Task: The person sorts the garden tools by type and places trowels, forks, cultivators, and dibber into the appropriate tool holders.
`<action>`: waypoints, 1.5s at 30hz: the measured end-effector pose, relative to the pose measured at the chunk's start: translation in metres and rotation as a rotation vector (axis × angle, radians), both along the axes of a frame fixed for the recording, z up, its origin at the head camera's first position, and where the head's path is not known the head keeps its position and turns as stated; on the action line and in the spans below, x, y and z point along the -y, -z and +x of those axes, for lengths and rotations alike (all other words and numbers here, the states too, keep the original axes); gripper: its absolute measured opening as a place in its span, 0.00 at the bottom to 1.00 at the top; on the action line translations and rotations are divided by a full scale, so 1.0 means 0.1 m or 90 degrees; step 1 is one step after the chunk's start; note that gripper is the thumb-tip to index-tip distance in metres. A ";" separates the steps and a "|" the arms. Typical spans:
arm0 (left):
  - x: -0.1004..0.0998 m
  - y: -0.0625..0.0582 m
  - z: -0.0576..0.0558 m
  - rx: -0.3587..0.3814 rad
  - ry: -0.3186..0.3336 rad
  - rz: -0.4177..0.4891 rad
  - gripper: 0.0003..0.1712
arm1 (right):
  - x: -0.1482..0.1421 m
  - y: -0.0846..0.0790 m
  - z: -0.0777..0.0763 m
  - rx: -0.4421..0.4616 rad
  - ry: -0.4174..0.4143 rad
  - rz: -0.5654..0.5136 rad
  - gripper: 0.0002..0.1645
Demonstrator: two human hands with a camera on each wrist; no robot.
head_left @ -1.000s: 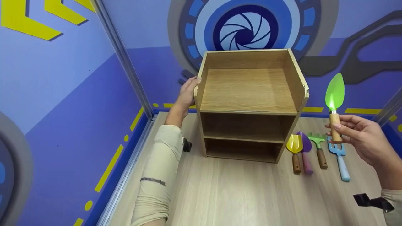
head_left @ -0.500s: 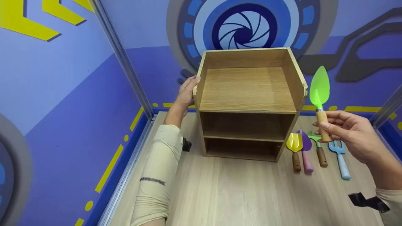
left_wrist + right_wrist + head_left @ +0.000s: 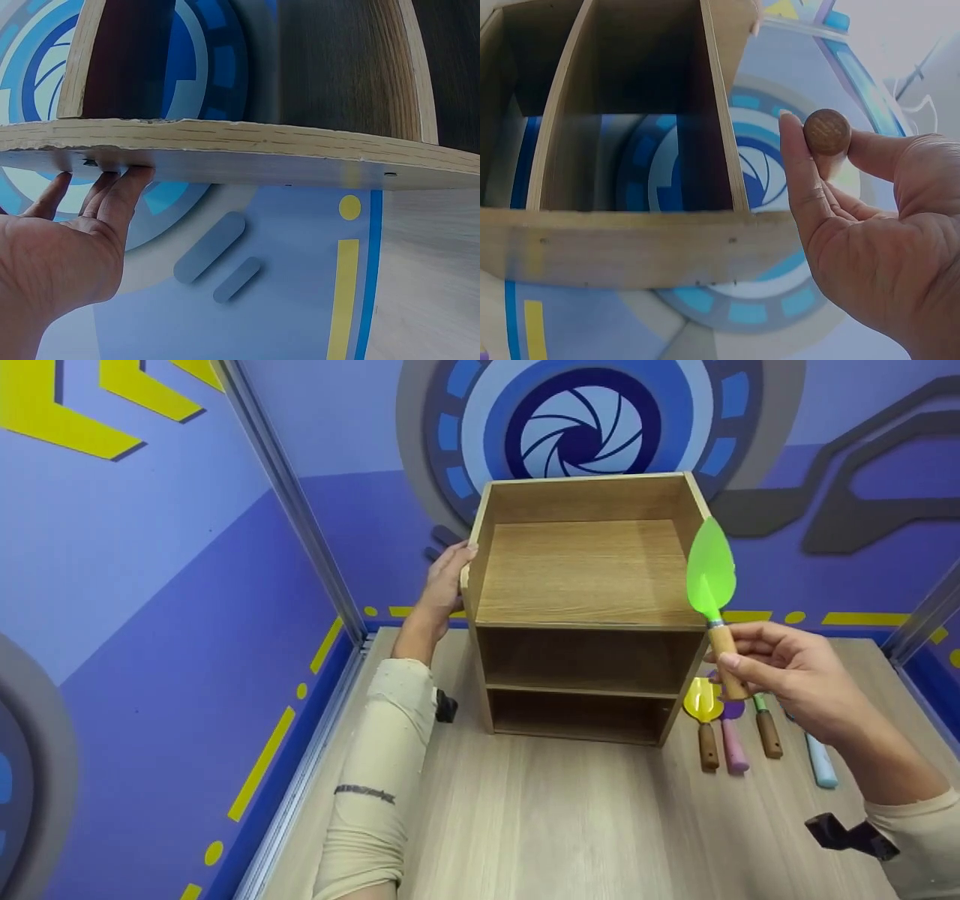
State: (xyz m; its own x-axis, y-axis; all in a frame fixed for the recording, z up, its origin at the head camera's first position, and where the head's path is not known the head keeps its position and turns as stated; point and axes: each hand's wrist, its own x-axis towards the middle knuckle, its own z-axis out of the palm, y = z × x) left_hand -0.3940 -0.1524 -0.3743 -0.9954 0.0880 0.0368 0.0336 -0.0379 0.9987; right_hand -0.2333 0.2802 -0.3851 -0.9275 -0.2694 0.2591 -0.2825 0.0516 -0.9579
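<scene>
A small wooden shelf (image 3: 585, 574) with a walled top and two compartments below stands against the back wall. My left hand (image 3: 445, 581) touches the outer face of its left side panel; in the left wrist view the fingers (image 3: 124, 199) reach up straight against that panel. My right hand (image 3: 795, 675) pinches the wooden handle of a green trowel (image 3: 711, 570), blade pointing up. In the head view the blade overlaps the shelf's right side panel. Seen from the right wrist, the round handle end (image 3: 827, 133) sits between thumb and fingers, and the blade is hidden.
Right of the shelf, a yellow shovel (image 3: 707, 742), a purple trowel (image 3: 735, 750), a green-headed tool with a brown handle (image 3: 767, 735) and a light blue tool (image 3: 821, 761) lie on the table (image 3: 570, 817), partly hidden behind my right hand. Patterned walls (image 3: 187, 607) border the left and back.
My right hand has moved left with the green trowel, from beyond the shelf to its right side panel. The trowel now leans slightly left. My left hand stays in place.
</scene>
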 end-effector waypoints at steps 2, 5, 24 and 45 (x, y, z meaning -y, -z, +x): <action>0.00 0.00 0.00 0.001 0.000 -0.002 0.34 | 0.07 -0.02 -0.01 -0.001 0.000 0.014 0.14; -0.01 -0.01 0.01 0.004 0.000 -0.006 0.34 | 0.17 -0.05 -0.03 -0.004 -0.004 0.030 0.13; -0.02 -0.01 0.02 0.004 -0.004 0.004 0.34 | 0.79 -0.16 -0.38 0.083 -0.073 0.083 0.27; -0.01 -0.01 0.01 0.006 0.001 0.006 0.33 | 1.36 -0.41 -0.87 0.216 -0.138 0.056 0.26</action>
State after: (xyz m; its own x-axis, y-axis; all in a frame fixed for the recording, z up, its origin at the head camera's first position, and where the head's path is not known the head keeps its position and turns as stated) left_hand -0.3934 -0.1517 -0.3736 -0.9957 0.0889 0.0276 0.0234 -0.0479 0.9986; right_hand -0.3205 0.1440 -0.3445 -0.8760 -0.4748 -0.0845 0.0351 0.1119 -0.9931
